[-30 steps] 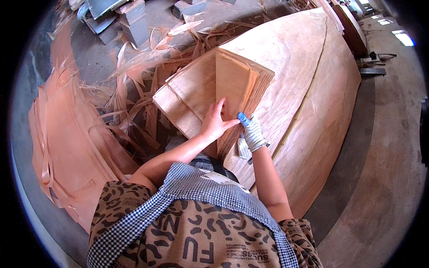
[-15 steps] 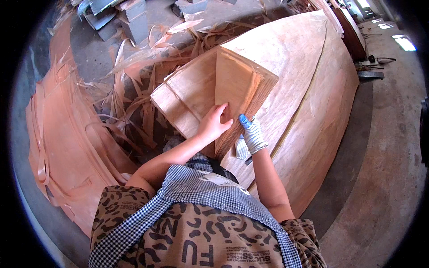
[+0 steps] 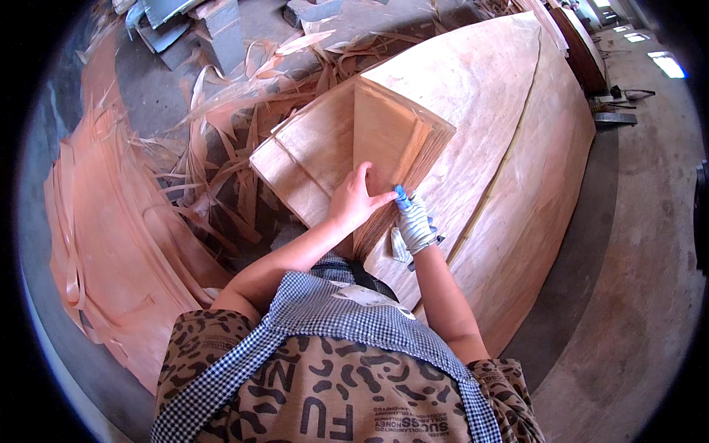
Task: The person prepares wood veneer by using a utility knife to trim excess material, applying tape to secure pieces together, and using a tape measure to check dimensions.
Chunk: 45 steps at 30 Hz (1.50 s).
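A person in a leopard-print top and checked apron (image 3: 347, 325) bends over a bundle of thin wood veneer sheets (image 3: 347, 148), both forearms reaching up from the lower edge of the view. The bare left hand (image 3: 353, 203) lies flat on the near face of the bundle, fingers (image 3: 362, 177) spread narrowly and pressed against the wood, the thumb pointing toward the other hand. Just right of it, the right hand (image 3: 415, 225), in a white work glove with a blue fingertip, is curled against the bundle's stacked near edge; whether it grips the sheets or only touches them cannot be told. The bundle stands folded into a ridge, its two faces sloping away from a central crease, and rests on the near left part of a broad stack of large veneer sheets (image 3: 517, 140) that serves as the worktop. Left of the bundle, loose curled veneer strips (image 3: 221, 148) lie tangled, with wider sheets of veneer (image 3: 103, 244) spread on the floor beyond them. Behind the bundle, grey blocks (image 3: 214, 26) sit on the concrete floor (image 3: 642, 295).
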### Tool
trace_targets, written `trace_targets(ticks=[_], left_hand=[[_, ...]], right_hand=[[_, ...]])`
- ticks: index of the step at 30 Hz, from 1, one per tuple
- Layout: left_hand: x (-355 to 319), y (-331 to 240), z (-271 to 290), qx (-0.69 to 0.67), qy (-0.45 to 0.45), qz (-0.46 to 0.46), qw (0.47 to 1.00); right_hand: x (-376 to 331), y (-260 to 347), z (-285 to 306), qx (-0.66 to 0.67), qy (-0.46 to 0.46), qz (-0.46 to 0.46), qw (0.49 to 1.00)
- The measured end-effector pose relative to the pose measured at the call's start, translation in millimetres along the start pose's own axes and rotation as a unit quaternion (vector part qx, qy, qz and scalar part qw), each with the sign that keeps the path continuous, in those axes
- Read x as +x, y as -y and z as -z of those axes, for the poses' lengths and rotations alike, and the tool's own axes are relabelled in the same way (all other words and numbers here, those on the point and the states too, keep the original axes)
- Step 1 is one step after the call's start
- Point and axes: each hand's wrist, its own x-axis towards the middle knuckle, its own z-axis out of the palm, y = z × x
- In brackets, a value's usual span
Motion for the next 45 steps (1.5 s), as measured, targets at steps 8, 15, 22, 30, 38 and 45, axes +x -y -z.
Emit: trace_targets(ticks=[8,15,22,30,38,45], left_hand=[[4.7,-3.4,5.7,0.019,0.022,0.026,0.999],[1.9,-4.0,7.1,0.023,0.019,0.015,0.999],[1.1,13.7,8.2,-0.125,0.074,0.007,0.989],[-3.7,6.3,12.7,-0.001,0.057,0.007,0.998],[-12.4,6.8,11.7,0.020,-0.069,-0.181,0.981],[-16.6,13.3,29.6,0.057,-0.021,-0.138,0.989]], right_hand=[[-5.7,14.2,-7.9,0.095,0.051,-0.025,0.994],[-4.3,9.8,-6.2,0.153,0.079,-0.023,0.985],[-0.7,5.8,3.1,0.061,0.044,-0.018,0.997],[-6.4,13.8,-1.3,0.014,-0.013,0.010,1.000],[-3.9,12.3,-6.5,-0.036,-0.065,0.021,0.997],[-2.2,11.7,-9.3,-0.041,-0.075,0.052,0.995]])
